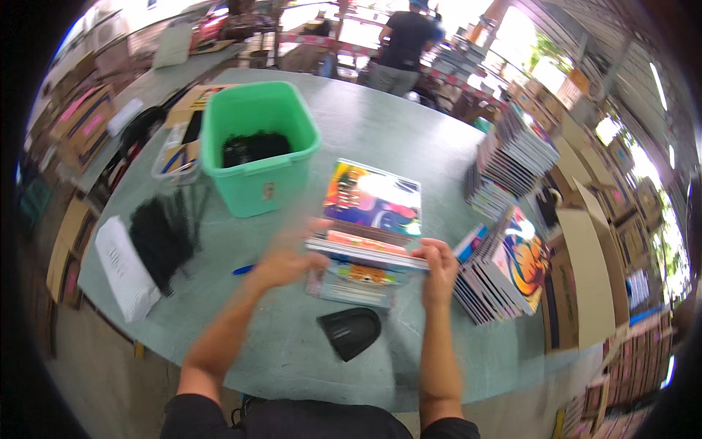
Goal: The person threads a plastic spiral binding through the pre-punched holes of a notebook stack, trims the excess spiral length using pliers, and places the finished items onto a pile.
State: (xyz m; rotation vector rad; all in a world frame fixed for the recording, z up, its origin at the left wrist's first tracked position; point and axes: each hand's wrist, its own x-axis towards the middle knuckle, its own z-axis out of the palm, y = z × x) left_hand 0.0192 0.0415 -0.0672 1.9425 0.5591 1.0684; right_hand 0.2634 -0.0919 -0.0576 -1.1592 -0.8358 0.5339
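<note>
A book [365, 253] with a pale edge is held nearly edge-on above the table, in front of me. My right hand [437, 267] grips its right end. At its left end is my left hand [281, 257], blurred by motion, with the thumb on the near side and the fingers on the far side. Just beyond the held book is a book with a bright, many-coloured cover [374, 196]. Below the held one, another book [355, 289] with an orange animal face on its cover is partly hidden. A black curved piece [349, 331] lies nearest to me.
A green bin [256, 183] with dark contents stands at the left, beside black strips [162, 238], a white packet [124, 269] and a blue pen [243, 270]. Book stacks [497, 274] and an open carton [585, 282] are at the right. A person [402, 47] stands beyond the table.
</note>
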